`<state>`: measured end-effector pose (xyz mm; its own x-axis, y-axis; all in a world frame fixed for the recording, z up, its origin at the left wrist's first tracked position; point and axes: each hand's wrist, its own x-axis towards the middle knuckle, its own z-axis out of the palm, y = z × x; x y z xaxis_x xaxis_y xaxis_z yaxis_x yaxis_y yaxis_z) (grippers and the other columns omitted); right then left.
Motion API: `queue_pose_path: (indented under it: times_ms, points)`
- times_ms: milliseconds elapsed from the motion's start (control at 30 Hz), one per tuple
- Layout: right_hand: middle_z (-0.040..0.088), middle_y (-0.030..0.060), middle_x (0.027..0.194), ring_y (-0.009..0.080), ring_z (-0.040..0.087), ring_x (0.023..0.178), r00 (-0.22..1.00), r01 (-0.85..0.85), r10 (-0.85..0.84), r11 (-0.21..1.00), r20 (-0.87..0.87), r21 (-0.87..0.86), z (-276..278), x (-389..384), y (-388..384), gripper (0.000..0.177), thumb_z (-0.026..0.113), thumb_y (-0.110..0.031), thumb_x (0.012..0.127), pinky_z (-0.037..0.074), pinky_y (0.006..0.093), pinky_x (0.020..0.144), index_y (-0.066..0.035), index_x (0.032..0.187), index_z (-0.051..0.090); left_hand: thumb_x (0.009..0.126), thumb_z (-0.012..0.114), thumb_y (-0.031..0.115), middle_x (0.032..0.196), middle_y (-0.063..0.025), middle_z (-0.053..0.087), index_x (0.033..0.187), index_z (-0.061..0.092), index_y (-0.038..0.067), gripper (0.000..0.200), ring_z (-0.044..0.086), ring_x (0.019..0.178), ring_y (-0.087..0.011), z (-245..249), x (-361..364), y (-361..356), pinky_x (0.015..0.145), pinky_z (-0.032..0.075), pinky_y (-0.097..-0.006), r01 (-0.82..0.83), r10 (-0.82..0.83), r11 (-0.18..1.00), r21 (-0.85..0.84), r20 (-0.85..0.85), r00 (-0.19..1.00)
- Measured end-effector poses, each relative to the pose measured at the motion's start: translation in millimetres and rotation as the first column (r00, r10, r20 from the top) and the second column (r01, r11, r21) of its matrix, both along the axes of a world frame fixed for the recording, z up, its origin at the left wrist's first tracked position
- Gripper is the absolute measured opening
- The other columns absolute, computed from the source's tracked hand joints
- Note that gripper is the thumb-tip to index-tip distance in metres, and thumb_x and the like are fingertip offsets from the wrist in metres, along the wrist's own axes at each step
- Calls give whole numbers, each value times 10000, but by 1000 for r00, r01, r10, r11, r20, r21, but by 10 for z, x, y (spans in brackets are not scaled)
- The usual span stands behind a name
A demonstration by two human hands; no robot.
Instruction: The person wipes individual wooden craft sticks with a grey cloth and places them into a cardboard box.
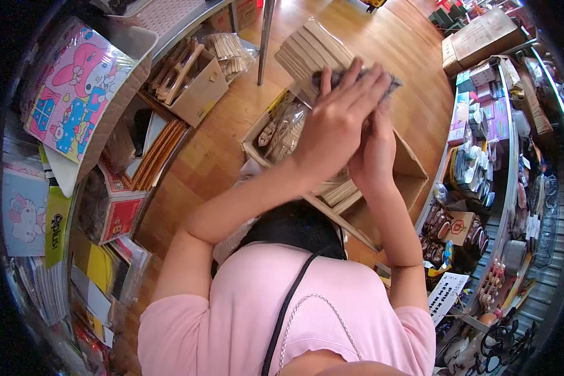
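A dark, crumpled cloth (388, 84) is between my two hands, above an open cardboard box (413, 164). My left hand (341, 116) lies over it from the left, fingers pointing up and to the right. Under and beside it, my right hand (376, 147) is raised, with its fingers mostly hidden behind the left one. Just beyond my fingers a stack of flat, light wooden pieces (310, 53) shows. Inside the box are plastic-wrapped items (282, 131) and more light wooden pieces (343, 193).
Shelves with notebooks (75, 94), a small carton of wooden items (200, 94) and brown frames (160, 153) line the left. On the right stand shelves (504, 182) with packaged goods and a closed carton (482, 39). A metal post (265, 44) rises beyond the box.
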<state>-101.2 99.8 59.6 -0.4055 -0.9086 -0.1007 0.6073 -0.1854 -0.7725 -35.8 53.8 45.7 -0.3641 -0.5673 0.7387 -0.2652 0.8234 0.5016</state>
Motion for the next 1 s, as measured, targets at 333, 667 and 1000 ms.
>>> queue_pose_path:
  times_ms: [333, 667, 1000]
  points:
    - [494, -33, 771, 43, 414, 585, 970, 75, -35, 984, -242, 160, -37, -87, -5, 339, 403, -406, 931, 333, 203, 497, -91, 976, 520, 796, 448, -9, 1301, -131, 438, 1240, 481, 77, 454, 408, 1208, -316, 13, 232, -387, 1019, 285, -428, -82, 89, 992, 100, -66, 994]
    - [480, 99, 1202, 183, 460, 1093, 997, -17, 16, 1000, -71, -11, -114, -43, 24, 479, 388, -376, 940, 369, 318, 927, -7, 1245, 395, 790, 455, 43, 1257, -115, 488, 1165, 530, 40, 383, 425, 1207, -270, 127, 68, -395, 1004, 281, -500, -47, 84, 974, -223, 162, 983]
    - [476, 92, 1225, 209, 455, 1119, 1000, -14, 14, 1000, 17, 23, -40, -63, 59, 457, 346, -380, 949, 346, 348, 968, -39, 1250, 385, 796, 437, 24, 1230, -142, 508, 1175, 515, 7, 388, 430, 1196, -307, 16, 41, 133, 1005, 290, -484, -15, 21, 998, -57, 96, 995]
